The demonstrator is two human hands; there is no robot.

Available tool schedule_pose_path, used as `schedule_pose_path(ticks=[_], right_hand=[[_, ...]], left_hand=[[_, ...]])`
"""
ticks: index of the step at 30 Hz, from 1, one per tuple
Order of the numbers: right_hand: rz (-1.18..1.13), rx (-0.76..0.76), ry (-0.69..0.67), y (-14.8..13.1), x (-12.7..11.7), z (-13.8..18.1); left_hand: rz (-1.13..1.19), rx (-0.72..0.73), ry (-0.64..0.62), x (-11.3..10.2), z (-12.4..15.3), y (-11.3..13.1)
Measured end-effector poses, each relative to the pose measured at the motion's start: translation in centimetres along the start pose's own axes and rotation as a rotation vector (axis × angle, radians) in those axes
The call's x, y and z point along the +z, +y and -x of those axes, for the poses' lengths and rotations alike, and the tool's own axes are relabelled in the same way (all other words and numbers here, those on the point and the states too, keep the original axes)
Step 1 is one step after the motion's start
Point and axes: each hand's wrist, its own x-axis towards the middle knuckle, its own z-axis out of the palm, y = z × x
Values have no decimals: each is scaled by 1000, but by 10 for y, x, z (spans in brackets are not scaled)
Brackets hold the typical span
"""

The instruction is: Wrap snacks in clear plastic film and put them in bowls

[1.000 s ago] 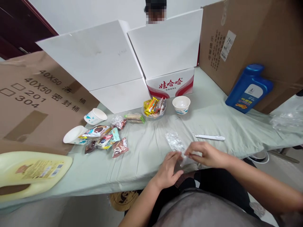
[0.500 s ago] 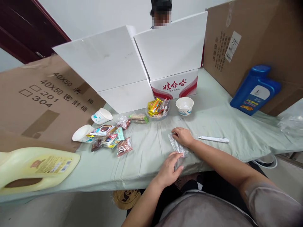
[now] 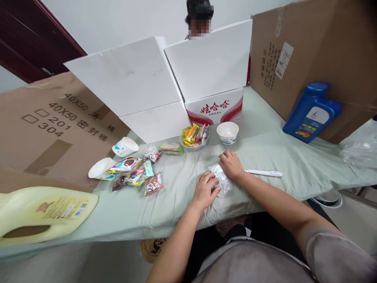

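A crumpled piece of clear plastic wrap [image 3: 221, 181] lies on the green tablecloth [image 3: 176, 208] near the front edge. My left hand [image 3: 204, 190] rests at its left side, fingers spread and touching it. On its upper right is my right hand [image 3: 231, 165], fingers apart and touching the plastic and the cloth. Just right of that wrist lies a white utility knife [image 3: 265, 173]. Beyond the hands stand a white paper bowl [image 3: 227, 133] with a blue pattern and a clear bowl [image 3: 197, 146] of wrapped snacks.
Several wrapped snacks [image 3: 134, 173] lie left beside two tipped paper bowls [image 3: 101, 169]. A yellow jug [image 3: 47, 212] is at front left, a blue bottle [image 3: 312, 114] at right. White boxes [image 3: 212, 63] and a brown carton [image 3: 288, 59] line the back, with a person [image 3: 200, 15] behind.
My left hand has moved up and left, from the plastic's lower edge to its left side. My right hand has shifted slightly up and right. The plastic looks more spread out.
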Motion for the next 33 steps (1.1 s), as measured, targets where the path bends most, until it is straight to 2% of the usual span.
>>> schedule_pose_path(ticks=[2,4,5,7,9,12,15,18,20,23,26,29,33], right_hand=[[-2,-6,84,1,-11,8],[-60,-174,122,-1,-20,27],[-102,-311,96,-2,-22,39],[-161,-550,-50,-4,-23,67],[-192,-611,-146,-4,-21,90],[-240,-568,-166,0,-20,110],[-265,-581,-163,-1,-25,108],[-278,-565,-138,-7,-33,89],[-257,-478,-114,-10,-33,68],[-90,-291,-105,-9,-22,34],[50,-217,-123,-5,-3,11],[71,-217,-119,1,11,5],[82,-196,-70,5,8,8]], left_hand=[[-1,-3,-13,1,1,0],[0,-3,-18,-1,1,0],[4,-4,-17,-2,1,0],[11,-4,-15,-4,1,1],[18,2,-18,-5,0,2],[46,52,-38,-7,0,3],[99,112,-68,-7,1,4],[149,101,-68,-5,3,0],[170,62,-21,-1,5,-4],[188,21,48,4,7,-9],[223,21,51,5,7,-10],[204,37,7,1,5,-6],[121,4,10,-4,1,0]])
